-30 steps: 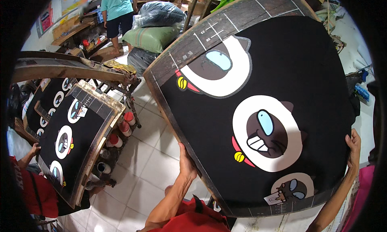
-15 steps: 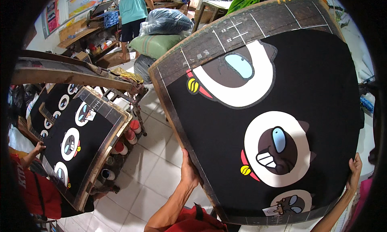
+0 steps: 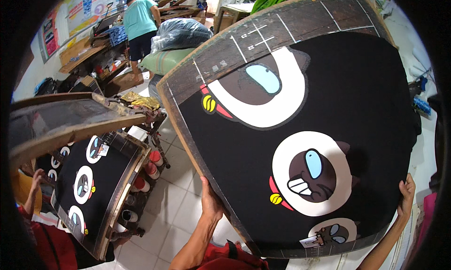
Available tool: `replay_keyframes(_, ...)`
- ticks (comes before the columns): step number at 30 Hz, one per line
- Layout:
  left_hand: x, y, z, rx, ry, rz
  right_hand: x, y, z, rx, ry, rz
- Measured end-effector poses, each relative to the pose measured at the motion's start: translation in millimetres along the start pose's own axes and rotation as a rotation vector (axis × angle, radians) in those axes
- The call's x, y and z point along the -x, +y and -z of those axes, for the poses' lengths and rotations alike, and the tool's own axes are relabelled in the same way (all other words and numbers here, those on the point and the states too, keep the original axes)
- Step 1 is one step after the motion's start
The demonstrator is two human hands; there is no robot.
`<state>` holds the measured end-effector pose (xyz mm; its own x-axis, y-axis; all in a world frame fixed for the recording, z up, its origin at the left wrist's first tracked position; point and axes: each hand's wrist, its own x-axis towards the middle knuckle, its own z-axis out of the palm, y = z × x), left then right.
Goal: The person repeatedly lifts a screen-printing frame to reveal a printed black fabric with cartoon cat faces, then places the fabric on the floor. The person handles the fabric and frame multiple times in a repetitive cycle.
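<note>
- Head view: a board [image 3: 305,19] at 3 o'clock carries black fabric [image 3: 361,91] with cartoon prints [image 3: 314,173].
- Left hand [image 3: 212,203], half-closed, grips the board's edge at 8 o'clock, fingers hidden.
- Right hand [image 3: 406,196], curled, holds its 4 o'clock edge.
- Second board [image 3: 123,178]: view's 8 o'clock.

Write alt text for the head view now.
A person's left hand and right hand hold opposite edges of a large board bearing black fabric with three printed cartoon faces; a co-worker's hand is near a similar board at left.
</note>
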<state>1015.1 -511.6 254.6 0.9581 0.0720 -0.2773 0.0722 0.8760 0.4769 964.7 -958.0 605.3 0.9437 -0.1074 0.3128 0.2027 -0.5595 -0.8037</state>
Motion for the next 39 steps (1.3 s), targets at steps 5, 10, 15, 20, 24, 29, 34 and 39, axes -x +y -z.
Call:
replay_keyframes(5,-3,1,-1,0.039,0.011,0.046,3,-4,-3,-0.005,0.013,0.001)
replay_keyframes(10,-2,1,-6,0.019,-0.023,0.018,8,-16,-5,0.002,0.025,-0.013)
replay_keyframes(15,-5,3,-9,0.002,-0.008,0.053,13,-22,-4,-0.008,0.059,-0.019)
replay_keyframes(20,-8,2,-9,0.006,-0.036,0.033,15,-23,-2,0.007,0.059,-0.025)
replay_keyframes(24,-9,-1,-7,0.013,0.005,0.060,17,-22,-4,0.016,0.077,-0.019)
replay_keyframes(29,-11,-3,-6,0.009,-0.034,0.044,18,-20,-7,0.019,0.089,-0.005)
replay_keyframes(34,-11,-4,-9,0.007,-0.066,0.037,20,-18,-5,0.012,0.069,-0.012)
replay_keyframes(39,-12,-6,-9,-0.026,-0.026,0.037,20,-17,-4,0.046,0.060,-0.016)
